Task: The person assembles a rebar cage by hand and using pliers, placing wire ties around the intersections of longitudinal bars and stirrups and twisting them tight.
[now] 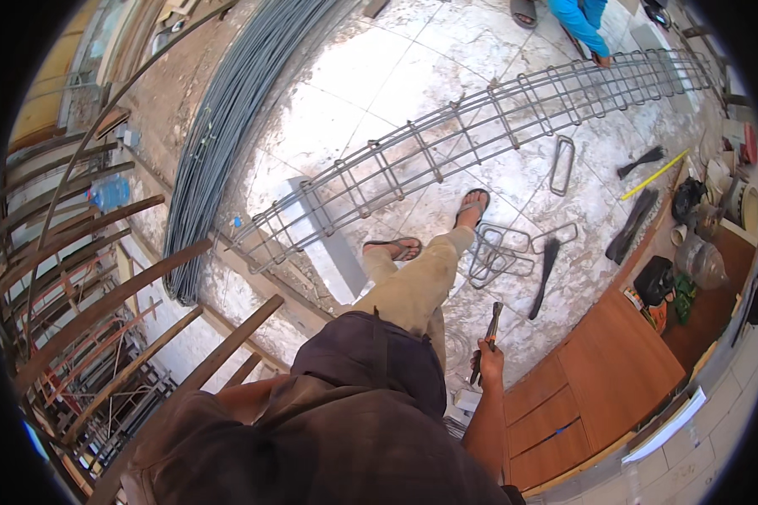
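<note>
My right hand (490,364) is closed around the handles of a pair of pincers (494,321), held upright beside my right leg with the jaws away from me. Of my left arm (244,399) only a short stretch shows by my side; the left hand is hidden. In front of my feet runs a long rebar cage (434,151) of straight bars and rectangular stirrups. Its near end rests across a pale block (324,240). Loose bent stirrups (499,257) lie near my right foot, and a single stirrup (562,166) lies farther off. A bundle of dark tie wire (547,278) is beside them.
A thick bundle of steel rods (219,143) curves along the left. Wooden poles (114,311) stick out beside a drop there. At the right stand a brown wooden cabinet (598,387), more wire (633,225) and a yellow stick (655,174). Another person's hand (602,61) touches the cage's far part.
</note>
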`<state>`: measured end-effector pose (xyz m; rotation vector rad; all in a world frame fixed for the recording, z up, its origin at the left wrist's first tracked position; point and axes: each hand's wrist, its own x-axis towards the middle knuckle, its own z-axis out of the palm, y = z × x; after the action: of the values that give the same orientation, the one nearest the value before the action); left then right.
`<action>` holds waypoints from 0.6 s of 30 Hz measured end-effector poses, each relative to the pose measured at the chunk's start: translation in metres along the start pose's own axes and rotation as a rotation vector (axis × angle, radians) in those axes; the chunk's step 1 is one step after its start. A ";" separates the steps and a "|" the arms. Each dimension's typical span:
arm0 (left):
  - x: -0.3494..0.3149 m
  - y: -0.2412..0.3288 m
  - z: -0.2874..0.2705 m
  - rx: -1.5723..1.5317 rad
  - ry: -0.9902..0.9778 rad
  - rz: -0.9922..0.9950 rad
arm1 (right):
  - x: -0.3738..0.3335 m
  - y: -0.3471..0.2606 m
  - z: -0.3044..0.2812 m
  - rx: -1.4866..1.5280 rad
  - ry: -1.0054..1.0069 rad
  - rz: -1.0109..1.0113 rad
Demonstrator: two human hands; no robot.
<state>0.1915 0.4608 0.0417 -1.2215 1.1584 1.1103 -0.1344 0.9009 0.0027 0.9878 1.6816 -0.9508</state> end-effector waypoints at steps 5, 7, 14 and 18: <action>0.014 0.060 0.035 0.020 0.066 0.158 | 0.036 -0.043 -0.079 0.060 0.035 0.085; 0.020 0.129 0.033 -0.027 0.114 0.255 | 0.044 -0.066 -0.122 0.070 0.098 0.106; 0.001 0.439 0.030 -0.412 0.268 0.449 | 0.043 -0.129 -0.237 0.094 0.428 -0.062; -0.003 0.564 0.068 -0.399 0.241 0.602 | 0.055 -0.166 -0.292 -0.033 0.446 -0.046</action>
<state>-0.3672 0.5520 -0.0083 -1.3734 1.6030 1.7417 -0.3948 1.1136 0.0527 1.2067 2.0872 -0.7647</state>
